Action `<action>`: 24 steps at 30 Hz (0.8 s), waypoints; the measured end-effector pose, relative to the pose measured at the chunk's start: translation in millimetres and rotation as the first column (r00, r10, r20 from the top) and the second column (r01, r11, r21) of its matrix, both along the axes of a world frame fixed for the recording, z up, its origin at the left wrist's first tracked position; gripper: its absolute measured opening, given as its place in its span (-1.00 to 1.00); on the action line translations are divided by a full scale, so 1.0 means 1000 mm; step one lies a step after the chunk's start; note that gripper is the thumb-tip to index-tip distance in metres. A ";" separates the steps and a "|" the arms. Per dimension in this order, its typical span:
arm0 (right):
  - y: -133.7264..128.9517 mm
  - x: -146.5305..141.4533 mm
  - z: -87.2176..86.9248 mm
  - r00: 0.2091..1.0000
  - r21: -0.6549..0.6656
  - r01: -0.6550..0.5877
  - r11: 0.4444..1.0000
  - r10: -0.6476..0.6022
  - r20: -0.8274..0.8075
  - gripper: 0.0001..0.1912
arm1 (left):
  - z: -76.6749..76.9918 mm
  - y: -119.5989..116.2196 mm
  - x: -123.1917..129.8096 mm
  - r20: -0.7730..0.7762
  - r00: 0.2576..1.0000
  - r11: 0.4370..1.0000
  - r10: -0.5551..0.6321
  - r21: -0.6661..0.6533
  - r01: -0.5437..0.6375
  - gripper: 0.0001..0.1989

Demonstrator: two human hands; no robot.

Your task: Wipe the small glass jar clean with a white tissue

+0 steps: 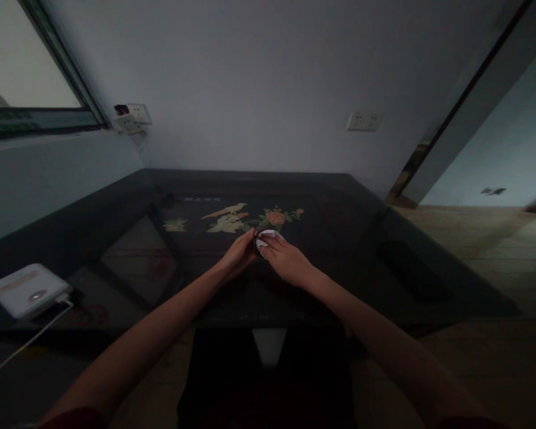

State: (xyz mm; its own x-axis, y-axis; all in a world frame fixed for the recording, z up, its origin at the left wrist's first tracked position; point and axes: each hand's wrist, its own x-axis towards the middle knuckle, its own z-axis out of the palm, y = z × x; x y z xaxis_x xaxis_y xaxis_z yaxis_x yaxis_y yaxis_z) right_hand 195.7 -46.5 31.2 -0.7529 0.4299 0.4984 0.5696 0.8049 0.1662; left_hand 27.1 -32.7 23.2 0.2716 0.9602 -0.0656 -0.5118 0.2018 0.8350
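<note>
My left hand (pixel 240 255) is wrapped around the side of a small round object with a dark rim (pixel 256 236), perhaps a cup or glass. Most of that object is hidden by my fingers, and I cannot make out its exact kind. Against its opening, my right hand (pixel 288 261) presses a crumpled white cloth or tissue (pixel 268 233), with the fingers reaching into the round rim. Both hands meet over the middle of the dark glossy table (pixel 339 238), just in front of a printed picture of birds and an orange flower (pixel 275 217).
At the left of the table sits a white box-shaped device (pixel 29 290) with a white cable (pixel 31 341) running off the front edge. A dark flat oblong thing (pixel 413 271) lies at the right. Behind stands a wall with sockets (pixel 364 121).
</note>
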 end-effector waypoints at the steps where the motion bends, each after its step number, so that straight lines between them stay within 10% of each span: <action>1: -0.002 -0.004 -0.001 0.999 -0.010 0.039 0.999 -0.040 -0.012 -0.64 | 0.000 0.000 0.001 0.002 1.000 0.999 0.031 0.010 -0.031 -0.74; 11: -0.015 -0.048 0.009 0.926 -0.089 0.329 0.940 -0.339 -0.166 -0.58 | 0.003 -0.002 0.001 0.053 0.976 0.961 0.212 0.169 -0.218 -0.68; 24: -0.029 -0.049 0.027 0.924 -0.261 0.239 0.935 -0.301 -0.234 -0.73 | 0.007 -0.002 -0.002 0.031 0.958 0.949 0.286 0.132 -0.287 -0.69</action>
